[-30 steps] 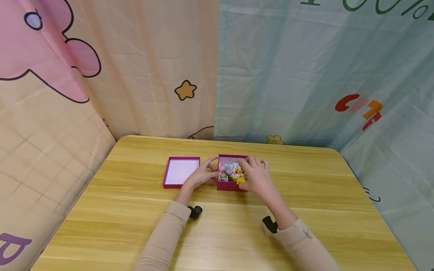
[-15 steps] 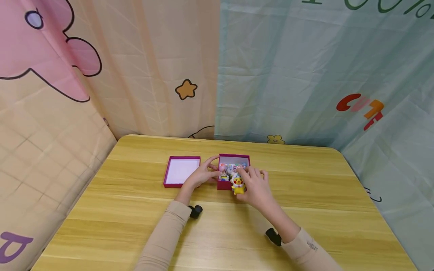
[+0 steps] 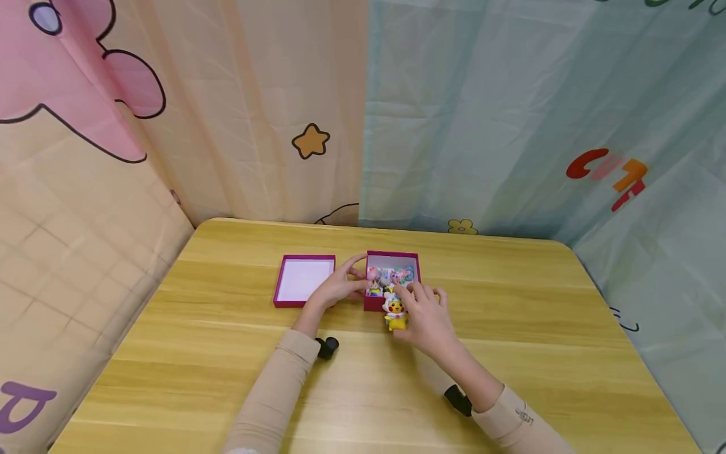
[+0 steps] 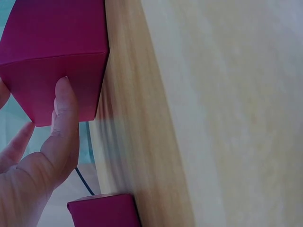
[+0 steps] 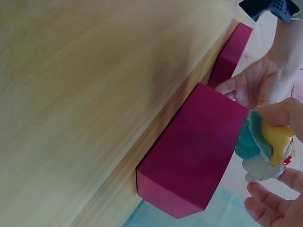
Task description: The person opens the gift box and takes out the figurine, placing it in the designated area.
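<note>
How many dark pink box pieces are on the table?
2: the shallow tray on the left and the deeper box with little toys inside, to its right. None seem hidden.

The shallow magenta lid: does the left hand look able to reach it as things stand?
Probably yes: the lid lies close beside the left hand, nothing visible between them, though that hand is at the box.

Left sleeve (image 3: 272, 391) and right sleeve (image 3: 530, 435): both beige, long, creased. Small dark print (image 3: 524, 415) on right cuff (image 3: 496, 413), probably lettering, hard to read from here. Left wrist camera (image 3: 327, 348) and right wrist camera (image 3: 457, 400): both black, stubby; left housing (image 5: 270, 6) perforated with small holes.
</note>
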The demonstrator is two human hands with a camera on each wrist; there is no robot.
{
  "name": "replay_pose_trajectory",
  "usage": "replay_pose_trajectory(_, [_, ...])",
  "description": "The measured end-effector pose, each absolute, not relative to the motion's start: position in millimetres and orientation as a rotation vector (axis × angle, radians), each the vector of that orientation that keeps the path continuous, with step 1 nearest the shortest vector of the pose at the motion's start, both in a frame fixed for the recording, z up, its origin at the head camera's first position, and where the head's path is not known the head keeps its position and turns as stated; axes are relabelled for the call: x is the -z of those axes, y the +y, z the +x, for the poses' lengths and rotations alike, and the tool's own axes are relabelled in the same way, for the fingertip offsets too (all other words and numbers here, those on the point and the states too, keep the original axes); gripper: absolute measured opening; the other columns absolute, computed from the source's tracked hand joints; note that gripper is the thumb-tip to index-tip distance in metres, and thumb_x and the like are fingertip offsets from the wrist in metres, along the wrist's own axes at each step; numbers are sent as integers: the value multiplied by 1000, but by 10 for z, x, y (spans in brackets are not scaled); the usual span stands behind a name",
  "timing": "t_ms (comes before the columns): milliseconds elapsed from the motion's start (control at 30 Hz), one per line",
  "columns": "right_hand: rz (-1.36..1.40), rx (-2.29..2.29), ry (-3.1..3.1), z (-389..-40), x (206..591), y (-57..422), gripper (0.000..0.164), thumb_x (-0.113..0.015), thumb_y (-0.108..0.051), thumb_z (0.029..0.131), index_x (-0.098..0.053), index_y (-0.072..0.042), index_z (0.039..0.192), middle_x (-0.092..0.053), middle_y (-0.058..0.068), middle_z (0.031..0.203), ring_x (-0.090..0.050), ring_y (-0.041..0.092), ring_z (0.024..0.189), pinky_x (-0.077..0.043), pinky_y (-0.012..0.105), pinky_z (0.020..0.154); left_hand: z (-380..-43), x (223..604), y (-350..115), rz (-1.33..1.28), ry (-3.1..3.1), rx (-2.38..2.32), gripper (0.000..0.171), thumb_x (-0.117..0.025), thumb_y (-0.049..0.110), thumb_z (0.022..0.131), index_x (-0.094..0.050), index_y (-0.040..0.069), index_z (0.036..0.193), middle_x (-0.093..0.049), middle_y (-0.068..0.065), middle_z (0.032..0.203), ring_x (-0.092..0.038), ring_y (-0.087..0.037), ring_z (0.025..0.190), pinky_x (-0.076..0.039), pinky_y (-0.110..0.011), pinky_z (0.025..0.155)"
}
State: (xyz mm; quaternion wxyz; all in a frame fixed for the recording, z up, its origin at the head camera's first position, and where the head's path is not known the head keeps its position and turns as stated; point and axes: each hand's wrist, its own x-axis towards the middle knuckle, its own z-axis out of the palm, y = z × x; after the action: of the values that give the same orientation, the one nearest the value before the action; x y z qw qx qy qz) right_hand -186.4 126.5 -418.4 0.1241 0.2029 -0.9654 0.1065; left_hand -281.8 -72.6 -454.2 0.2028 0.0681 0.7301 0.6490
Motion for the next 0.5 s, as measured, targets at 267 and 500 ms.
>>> replay_pose_trajectory(267, [607, -297, -2825, -1825, 4200, 1241, 77, -85, -35, 55, -52, -15, 122, -51, 5, 105, -47, 25, 97, -28, 51, 92, -2841, 4546, -732, 196, 2016, -1816, 70, -62, 3, 86, -28, 22, 144, -42, -20, 113, -59, -29, 86, -53, -43, 79])
replay_pose_trajectory(500, [607, -260, -2881, -1773, 4227, 1210, 75, -84, -41, 56, -53, -15, 119, -50, 5, 107, -47, 24, 99, -29, 51, 92, -2834, 4526, -728, 173, 2026, -1806, 69, -62, 2, 85, -30, 23, 143, -43, -18, 113, -59, -24, 84, -53, -42, 79])
